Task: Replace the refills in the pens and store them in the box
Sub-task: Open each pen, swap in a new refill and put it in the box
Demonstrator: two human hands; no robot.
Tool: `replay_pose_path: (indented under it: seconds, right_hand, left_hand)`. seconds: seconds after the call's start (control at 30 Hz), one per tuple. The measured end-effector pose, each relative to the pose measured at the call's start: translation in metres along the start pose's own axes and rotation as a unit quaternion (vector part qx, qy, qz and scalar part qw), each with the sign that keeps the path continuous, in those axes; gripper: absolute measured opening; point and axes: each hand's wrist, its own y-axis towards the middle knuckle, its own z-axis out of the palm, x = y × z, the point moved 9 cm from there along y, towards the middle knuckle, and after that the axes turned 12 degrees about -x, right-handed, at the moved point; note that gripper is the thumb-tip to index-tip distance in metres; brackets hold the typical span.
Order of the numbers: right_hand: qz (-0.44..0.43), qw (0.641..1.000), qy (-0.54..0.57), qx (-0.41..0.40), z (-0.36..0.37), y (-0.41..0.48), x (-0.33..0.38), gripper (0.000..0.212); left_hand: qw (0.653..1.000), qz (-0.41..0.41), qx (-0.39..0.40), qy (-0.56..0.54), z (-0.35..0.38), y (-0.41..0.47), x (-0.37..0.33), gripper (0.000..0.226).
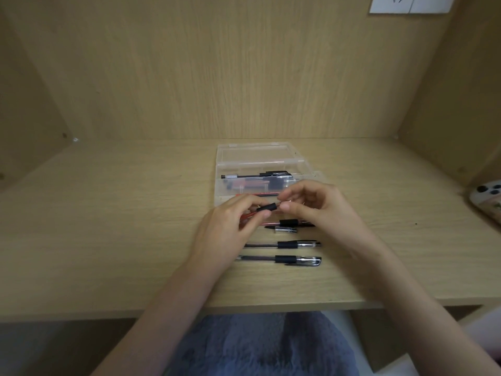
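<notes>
No brand or writing can be read on any of the things. Both hands meet over the middle of the counter (108, 240), holding one pen (267, 207) between them. The left hand (230, 229) pinches its black rubber grip, with a reddish clear barrel showing under the fingers; the right hand (311, 210) pinches the other end with thumb and fingertips, its remaining fingers curled.

Just behind the hands, toward the back edge, a clear plastic box (260, 169) lies open with its lid (254, 151) folded flat behind it. It holds a black pen (254, 175) and some reddish things, too blurred to tell apart.

Nearer the front edge lie two clear pens with black grips and caps, one (284, 244) behind the other (282, 259), both parallel to that edge. Between them and the hands lie another pen (291, 223) and a small clear cap (284, 229). A phone (486, 198) sits at the right edge.
</notes>
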Motion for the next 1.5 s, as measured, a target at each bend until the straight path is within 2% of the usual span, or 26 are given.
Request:
replay_pose_path:
  seconds: [0.1, 0.27, 0.3, 0.37, 0.47, 0.6, 0.63, 0.73, 0.87, 0.97, 1.07, 1.23, 1.33, 1.5]
  right_hand:
    - [0.002, 1.0, -0.027, 0.003, 0.0017, 0.0007, -0.0043, 0.008]
    - [-0.017, 0.998, -0.052, -0.015, 0.0004, 0.0002, -0.0001, 0.043]
    - [-0.015, 0.999, -0.043, -0.017, -0.0009, -0.0002, 0.0006, 0.042]
    - [-0.005, 1.0, -0.017, -0.009, -0.0018, -0.0007, -0.0013, 0.025]
    - [-0.007, 1.0, -0.03, -0.005, -0.0013, -0.0003, -0.0053, 0.011]
    - [-0.025, 0.998, -0.046, -0.021, -0.0004, -0.0018, -0.0004, 0.037]
    - [-0.027, 0.999, -0.039, -0.024, -0.0012, -0.0022, 0.0017, 0.039]
    - [-0.008, 1.0, 0.0, -0.015, -0.0016, -0.0019, -0.0009, 0.019]
    - [-0.008, 1.0, -0.013, -0.014, -0.0002, -0.0031, -0.0059, 0.003]
    - [-0.011, 1.0, -0.009, -0.018, -0.0011, -0.0054, -0.0031, 0.022]
    - [-0.007, 0.999, 0.028, -0.016, -0.0031, -0.0051, -0.0014, 0.017]
    - [-0.004, 1.0, 0.008, -0.009, -0.0006, -0.0036, -0.0059, 0.005]
    - [-0.01, 1.0, -0.008, -0.021, -0.0005, -0.0043, -0.0052, 0.025]
    - [-0.015, 1.0, 0.017, -0.01, -0.0006, -0.0046, -0.0053, 0.009]
  left_hand:
    - [1.0, 0.005, 0.008, -0.001, 0.0018, -0.0005, -0.0004, 0.021]
    - [1.0, 0.001, 0.008, -0.008, 0.0014, -0.0004, -0.001, 0.022]
    - [1.0, 0.0, 0.008, -0.006, 0.0014, -0.0002, -0.0008, 0.023]
    - [1.0, 0.002, 0.01, -0.003, 0.0015, -0.0001, -0.0009, 0.024]
    - [1.0, 0.006, 0.011, -0.005, 0.0018, -0.0003, -0.0019, 0.024]
    - [1.0, 0.0, 0.011, -0.003, 0.0016, 0.0001, -0.0012, 0.025]
    - [1.0, -0.001, 0.012, -0.003, 0.0015, 0.0002, -0.0009, 0.024]
    - [1.0, 0.001, 0.011, -0.005, 0.0016, 0.0002, -0.0006, 0.024]
    - [1.0, 0.003, 0.011, -0.008, 0.002, 0.0001, -0.0013, 0.024]
    - [1.0, 0.004, 0.008, -0.01, 0.0009, -0.0001, -0.0021, 0.024]
    - [1.0, 0.005, 0.008, -0.009, 0.0016, -0.0003, -0.0015, 0.022]
    - [1.0, 0.005, 0.01, -0.007, 0.0023, -0.0004, -0.0009, 0.02]
    - [1.0, -0.001, 0.01, -0.009, 0.0018, -0.0006, -0.0005, 0.019]
    - [1.0, 0.004, 0.014, -0.004, 0.0029, -0.0006, -0.0007, 0.021]
